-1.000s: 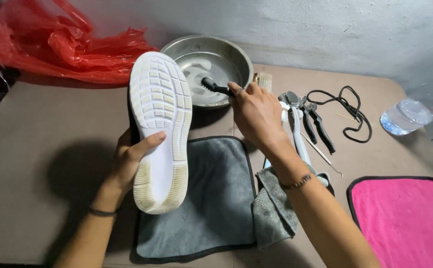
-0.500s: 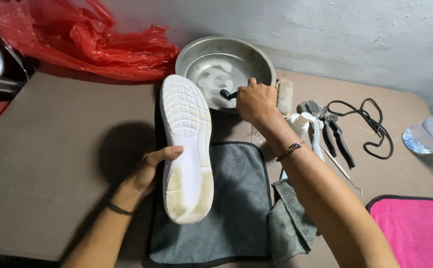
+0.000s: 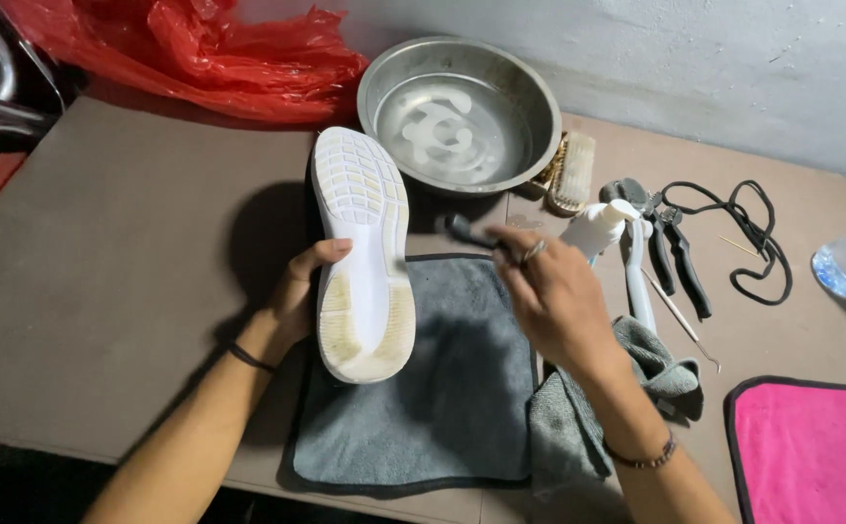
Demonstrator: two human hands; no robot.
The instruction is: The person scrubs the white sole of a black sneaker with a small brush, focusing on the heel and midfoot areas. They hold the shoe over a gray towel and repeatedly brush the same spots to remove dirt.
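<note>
A round metal bowl [image 3: 460, 114] sits at the back of the brown counter [image 3: 122, 262], shallow water with pale foam patches in its bottom. Just beside its right rim lies a bristle brush [image 3: 571, 173] with a pale wooden back.

The left hand [image 3: 298, 296] grips a shoe [image 3: 363, 254] by its side, sole up — the sole is white, ribbed in a grid at the toe, yellowed and grimy toward the heel. It is held above the left edge of a grey cloth [image 3: 432, 388], soft and napped, dark-edged, spread flat on the counter.

The right hand [image 3: 554, 301] is closed around a small dark brush [image 3: 466, 231], its tip pointing toward the shoe but apart from it.

Right of that hand: a white bottle [image 3: 597, 226], dark pliers [image 3: 675, 247], a black cord [image 3: 748, 233] in loose loops, a crumpled grey rag [image 3: 661, 369] and a pink cloth [image 3: 811, 451]. Red plastic sheeting [image 3: 199, 49] is bunched at the back.
</note>
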